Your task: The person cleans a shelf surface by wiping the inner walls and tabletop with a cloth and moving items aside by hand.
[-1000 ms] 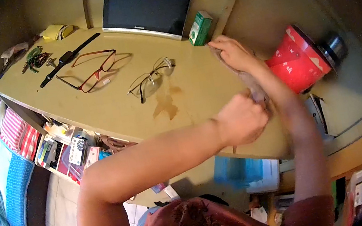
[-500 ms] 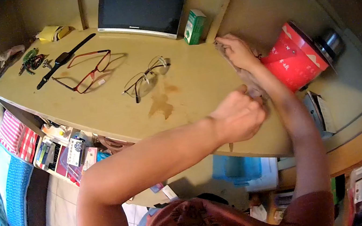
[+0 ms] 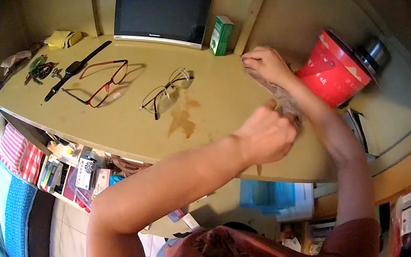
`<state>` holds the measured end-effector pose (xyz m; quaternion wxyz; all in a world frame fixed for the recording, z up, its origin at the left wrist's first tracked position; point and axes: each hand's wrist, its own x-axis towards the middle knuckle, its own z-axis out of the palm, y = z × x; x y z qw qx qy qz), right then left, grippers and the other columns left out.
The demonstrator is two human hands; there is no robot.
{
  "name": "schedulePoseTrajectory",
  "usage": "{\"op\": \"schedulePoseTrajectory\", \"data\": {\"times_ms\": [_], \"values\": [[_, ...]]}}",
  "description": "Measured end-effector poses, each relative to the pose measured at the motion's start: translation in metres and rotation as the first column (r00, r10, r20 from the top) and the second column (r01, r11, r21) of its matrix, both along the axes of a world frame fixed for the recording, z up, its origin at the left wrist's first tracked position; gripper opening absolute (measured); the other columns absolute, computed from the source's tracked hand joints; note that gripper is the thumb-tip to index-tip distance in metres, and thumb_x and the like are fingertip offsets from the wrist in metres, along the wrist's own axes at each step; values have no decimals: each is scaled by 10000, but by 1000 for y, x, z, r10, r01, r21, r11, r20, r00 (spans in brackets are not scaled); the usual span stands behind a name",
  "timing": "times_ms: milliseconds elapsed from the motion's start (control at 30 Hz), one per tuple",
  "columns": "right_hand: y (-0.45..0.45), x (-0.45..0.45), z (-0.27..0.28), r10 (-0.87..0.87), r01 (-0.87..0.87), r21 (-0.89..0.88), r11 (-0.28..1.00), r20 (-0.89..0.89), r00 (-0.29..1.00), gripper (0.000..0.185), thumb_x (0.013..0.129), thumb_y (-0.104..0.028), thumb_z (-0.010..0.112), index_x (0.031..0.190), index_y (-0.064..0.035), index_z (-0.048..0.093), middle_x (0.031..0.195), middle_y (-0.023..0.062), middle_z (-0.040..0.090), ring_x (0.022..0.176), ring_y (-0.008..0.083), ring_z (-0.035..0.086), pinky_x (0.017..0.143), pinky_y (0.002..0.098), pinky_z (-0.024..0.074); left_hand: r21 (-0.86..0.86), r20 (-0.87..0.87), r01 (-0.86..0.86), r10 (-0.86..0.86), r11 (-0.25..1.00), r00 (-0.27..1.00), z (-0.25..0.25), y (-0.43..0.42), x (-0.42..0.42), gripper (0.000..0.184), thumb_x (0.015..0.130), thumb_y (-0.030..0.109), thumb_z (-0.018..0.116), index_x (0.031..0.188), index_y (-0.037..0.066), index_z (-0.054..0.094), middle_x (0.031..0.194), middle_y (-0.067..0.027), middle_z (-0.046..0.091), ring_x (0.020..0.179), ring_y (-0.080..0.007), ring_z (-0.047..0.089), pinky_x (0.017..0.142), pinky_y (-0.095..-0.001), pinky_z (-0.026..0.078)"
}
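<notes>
A greyish-brown cloth (image 3: 280, 96) stretches over the right part of the desk between my two hands. My left hand (image 3: 269, 132) is closed on its near end, with the knuckles turned up. Farther back, my right hand (image 3: 266, 65) pinches the cloth's far end, close to the back wall. The cloth is partly hidden behind my hands and right forearm. To the left of my hands, a brown stain (image 3: 182, 124) marks the desk top (image 3: 227, 98). Just right of my right forearm lies a red patterned tub (image 3: 333, 69), tilted on its side.
Wire-framed glasses (image 3: 164, 91), red-framed glasses (image 3: 108, 84), a black watch (image 3: 73, 68) and beads (image 3: 40, 72) lie leftward. A dark-screened monitor (image 3: 163, 14) and a green box (image 3: 221, 35) stand at the back. Below the front edge is a blue container (image 3: 267, 195).
Both hands have shifted slightly left with the cloth. The view has tipped a little, so the desk items sit slightly lower. Both hands keep their hold.
</notes>
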<state>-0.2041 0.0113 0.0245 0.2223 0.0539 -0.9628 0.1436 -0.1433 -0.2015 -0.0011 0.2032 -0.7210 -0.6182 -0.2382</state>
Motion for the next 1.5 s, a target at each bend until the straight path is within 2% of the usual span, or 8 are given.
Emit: {"op": "schedulePoseTrajectory", "data": {"times_ms": [333,500,600,833,1033,1200,1333,1500], "values": [[-3,-35,-6,136,-104,204,974,-150,979,116,781,-95,647,805,3,706,830,180,648,838,373,630,781,450,498,45,1,-4,4,999,1000,0,-3,-1,169,733,220,621,770,62,664,827,-109,643,687,-243,637,738,-394,486],[0,-37,0,196,-173,280,944,-57,979,123,792,-80,634,841,10,701,839,161,652,838,344,623,755,413,494,-97,-35,-10,7,995,999,0,3,4,160,699,234,636,730,81,674,875,-123,659,668,-228,637,741,-385,481],[-13,-43,-5,95,-53,280,958,-140,986,118,788,-58,634,847,15,704,832,166,653,834,339,626,756,404,494,97,-55,-12,17,995,998,-5,2,4,159,701,242,636,695,87,668,872,-127,662,654,-233,636,741,-387,480],[-2,-17,0,188,-177,210,962,-31,982,137,805,-88,611,856,-7,708,844,178,633,861,374,618,780,429,494,-34,-26,-6,5,999,1000,-4,3,4,165,708,256,631,666,99,663,880,-135,664,693,-228,636,744,-385,476],[-15,-34,-7,43,-8,260,965,-130,991,137,792,-52,629,884,3,713,826,175,634,820,333,632,722,399,494,28,-31,-38,39,999,999,-7,3,6,162,703,252,638,661,97,659,845,-118,660,661,-230,629,717,-383,474],[0,-9,-1,170,-170,165,972,17,985,169,816,-53,605,927,27,705,857,186,640,835,339,630,752,391,495,-33,-45,-64,62,997,997,-2,2,6,175,714,258,642,683,87,661,862,-119,654,721,-234,631,729,-387,478],[-6,-35,-10,170,-140,210,968,-130,977,200,817,-25,591,972,26,707,844,183,634,834,331,630,760,378,494,-36,-9,-36,35,999,999,-9,10,6,170,717,255,645,695,88,664,896,-113,654,747,-222,635,732,-384,477],[-3,0,2,137,-151,195,969,86,987,276,862,-4,511,1062,4,700,900,188,630,880,342,623,798,375,486,-10,-26,-30,29,1000,999,-5,2,4,165,729,253,640,706,91,666,894,-121,645,767,-226,638,738,-390,478]]}}
